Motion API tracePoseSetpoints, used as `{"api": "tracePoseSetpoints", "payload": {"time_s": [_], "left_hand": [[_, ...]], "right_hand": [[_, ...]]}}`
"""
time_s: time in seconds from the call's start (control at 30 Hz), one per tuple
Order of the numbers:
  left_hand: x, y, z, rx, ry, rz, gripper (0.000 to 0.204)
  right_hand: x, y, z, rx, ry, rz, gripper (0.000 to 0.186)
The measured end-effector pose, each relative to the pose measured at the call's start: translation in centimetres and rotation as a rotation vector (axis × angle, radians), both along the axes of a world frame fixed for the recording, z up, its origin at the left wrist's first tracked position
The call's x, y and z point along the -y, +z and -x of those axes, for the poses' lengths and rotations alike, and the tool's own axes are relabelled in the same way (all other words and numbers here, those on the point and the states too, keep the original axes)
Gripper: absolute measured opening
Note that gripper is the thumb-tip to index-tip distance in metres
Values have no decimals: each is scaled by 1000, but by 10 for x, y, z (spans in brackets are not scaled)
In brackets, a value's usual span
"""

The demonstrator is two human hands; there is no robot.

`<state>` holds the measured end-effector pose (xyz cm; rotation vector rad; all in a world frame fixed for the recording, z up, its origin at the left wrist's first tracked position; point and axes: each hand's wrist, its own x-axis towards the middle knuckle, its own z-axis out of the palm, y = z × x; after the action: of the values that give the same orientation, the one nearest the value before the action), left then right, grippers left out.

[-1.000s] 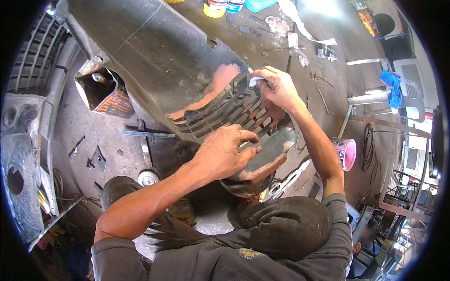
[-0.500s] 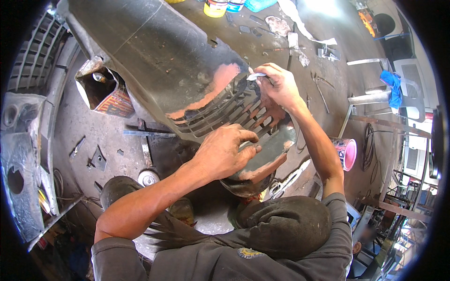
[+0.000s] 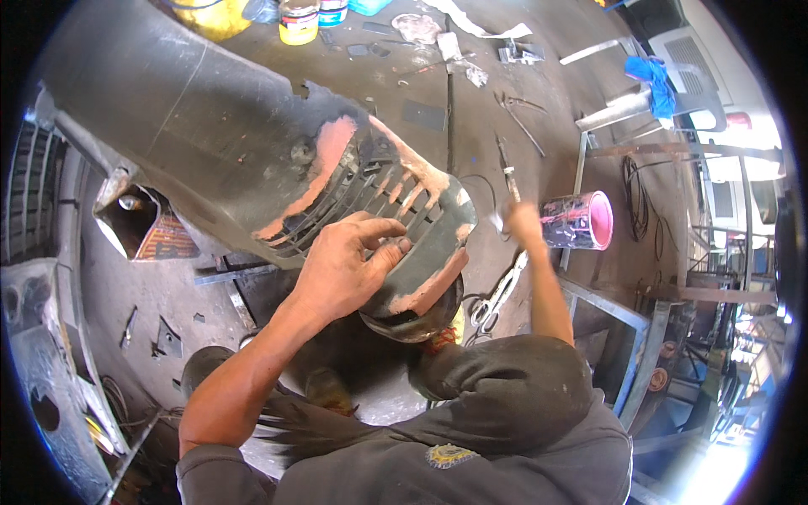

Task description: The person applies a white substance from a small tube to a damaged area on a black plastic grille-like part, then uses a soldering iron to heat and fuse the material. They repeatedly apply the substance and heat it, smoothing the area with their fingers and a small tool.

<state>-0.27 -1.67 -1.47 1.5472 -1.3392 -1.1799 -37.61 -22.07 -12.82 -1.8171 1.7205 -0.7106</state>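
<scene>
A large dark, worn panel (image 3: 168,109) with a slatted grille and pink-orange patches slants across the view. Its lower end rests over a dark round support (image 3: 412,328). My left hand (image 3: 353,261) lies on the grille end, fingers curled onto it. My right hand (image 3: 523,223), blurred, is off the panel at its right, beside a pink-rimmed can (image 3: 581,219) and below a long, thin tool (image 3: 505,160) on the floor. A small white piece shows at its fingers; whether it grips this is unclear. A white tool with looped handles (image 3: 497,299) lies below that hand.
Metal frames (image 3: 627,328) and a blue cloth (image 3: 652,84) stand at right. Paint tins (image 3: 299,21) and scraps are at the top. An open box (image 3: 139,227), metal bits (image 3: 168,337) and more panels (image 3: 50,362) are at left. Cables (image 3: 635,202) coil on the floor.
My right hand has left the panel's grille, where it held a small white piece, and moved right and down toward the can. The view has shifted; my left hand remains on the grille.
</scene>
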Motion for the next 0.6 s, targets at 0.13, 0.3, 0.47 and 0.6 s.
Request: {"api": "tracePoseSetpoints", "payload": {"time_s": [0.13, 0.3, 0.47, 0.6], "left_hand": [[3, -11, -1, -43, 87, 76, 23], [3, -19, 0, -35, 132, 73, 21], [4, -8, -5, 4, 67, 42, 23], [0, -3, -5, 29, 59, -16, 22]], "right_hand": [[-20, -42, 17, -274, -59, -47, 25], [5, 42, -10, 319, -113, -98, 28], [24, 59, -65, 1023, 97, -442, 27], [14, 75, -138, 819, 283, -582, 29]]}}
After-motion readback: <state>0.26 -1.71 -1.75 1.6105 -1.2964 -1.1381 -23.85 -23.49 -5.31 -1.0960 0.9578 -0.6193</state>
